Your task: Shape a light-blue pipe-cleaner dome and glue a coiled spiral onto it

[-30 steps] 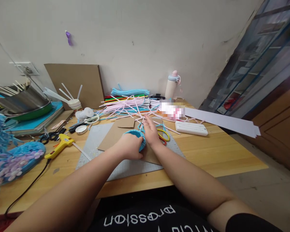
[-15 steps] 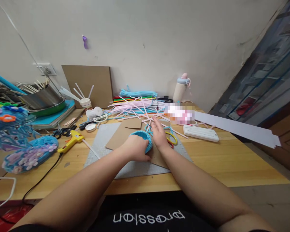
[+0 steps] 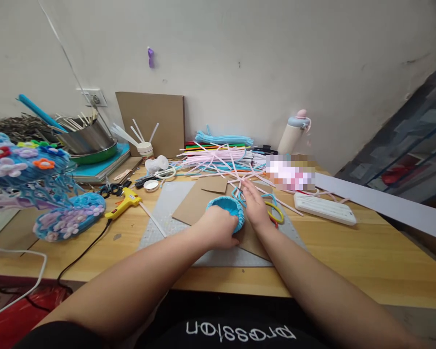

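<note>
A round blue fuzzy bowl (image 3: 225,204) sits on brown cardboard (image 3: 189,202) over a grey cutting mat (image 3: 160,201). My left hand (image 3: 220,227) grips the bowl's near side, with fingers over the rim and the thumb outside. Just right of the bowl, my right hand (image 3: 255,206) is held on edge, its fingers stretched out and holding nothing. Blue, yellow and red loops (image 3: 276,212) lie beyond and beside it.
Pink and blue pipe cleaners (image 3: 218,157) are heaped at the back. A yellow glue gun (image 3: 125,202), scissors (image 3: 110,189) and a flowered blue piece (image 3: 70,217) lie left. A white case (image 3: 325,208) and bottle (image 3: 292,133) stand right.
The whole view has shifted, so things on the table appear further right. My left hand still holds the bowl and my right hand remains beside it, fingers extended.
</note>
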The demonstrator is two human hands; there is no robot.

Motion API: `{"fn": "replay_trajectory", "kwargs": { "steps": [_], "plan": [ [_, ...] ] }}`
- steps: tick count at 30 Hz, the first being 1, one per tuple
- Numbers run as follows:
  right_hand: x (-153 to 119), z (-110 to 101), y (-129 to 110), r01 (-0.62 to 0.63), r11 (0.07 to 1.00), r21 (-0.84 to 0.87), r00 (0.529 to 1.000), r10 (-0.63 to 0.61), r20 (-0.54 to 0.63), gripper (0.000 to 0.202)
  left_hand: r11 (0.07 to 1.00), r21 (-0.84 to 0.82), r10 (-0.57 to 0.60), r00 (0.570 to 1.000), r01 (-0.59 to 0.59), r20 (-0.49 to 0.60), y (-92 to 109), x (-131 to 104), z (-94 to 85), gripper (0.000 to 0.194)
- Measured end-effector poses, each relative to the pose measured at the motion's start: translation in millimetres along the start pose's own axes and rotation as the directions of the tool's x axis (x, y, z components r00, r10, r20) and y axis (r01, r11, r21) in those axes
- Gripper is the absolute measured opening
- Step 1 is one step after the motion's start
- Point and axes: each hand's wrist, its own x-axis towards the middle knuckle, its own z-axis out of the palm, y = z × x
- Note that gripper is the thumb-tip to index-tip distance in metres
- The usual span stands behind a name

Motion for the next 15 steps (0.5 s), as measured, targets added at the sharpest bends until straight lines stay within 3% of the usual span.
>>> {"fn": "replay_trajectory", "kwargs": {
  "steps": [5,8,9,10,11,12,14,15],
  "plan": [
    [1.4,0.1,1.2,-0.043,0.997,0.057,0.999,0.044,-0.015,0.048,0.991,-0.129,-0.045,0.994,0.031,-0.103,-8.9,-12.7,4.7,0.021],
    [-0.8,0.9,-2.9,-0.105,0.985,0.134,0.994,0.107,-0.004,0.043,0.939,-0.321,-0.175,0.974,0.12,-0.146,-25.3,-17.3,-7.1,0.023],
    [-2.3,1.5,-6.5,-0.138,0.975,0.175,0.99,0.139,0.006,0.041,0.858,-0.498,-0.229,0.962,0.126,-0.151,-31.7,-17.9,-11.0,0.026],
    [-3.9,2.3,-11.5,-0.187,0.954,0.234,0.982,0.184,0.035,0.04,0.716,-0.693,-0.262,0.952,0.082,-0.158,-37.9,-17.9,-13.7,0.028],
    [-5.7,3.2,-17.5,-0.241,0.925,0.295,0.97,0.23,0.074,0.04,0.507,-0.861,-0.305,0.94,0.026,-0.151,-43.6,-17.4,-14.9,0.031],
    [-7.5,4.2,-24.4,-0.359,0.826,0.434,0.933,0.311,0.179,0.039,0.253,-0.966,-0.334,0.932,-0.055,-0.14,-48.6,-16.4,-14.3,0.036],
    [-10.8,5.9,-38.8,-0.609,0.56,0.561,0.791,0.386,0.474,0.04,-0.214,-0.959,-0.368,0.925,-0.186,-0.097,-55.8,-13.5,-8.8,0.041],
    [-12.3,6.5,-45.1,-0.698,0.439,0.566,0.716,0.4,0.573,0.04,-0.389,-0.897,-0.376,0.925,-0.209,-0.052,-58.2,-11.8,-4.8,0.041]
  ]
}}
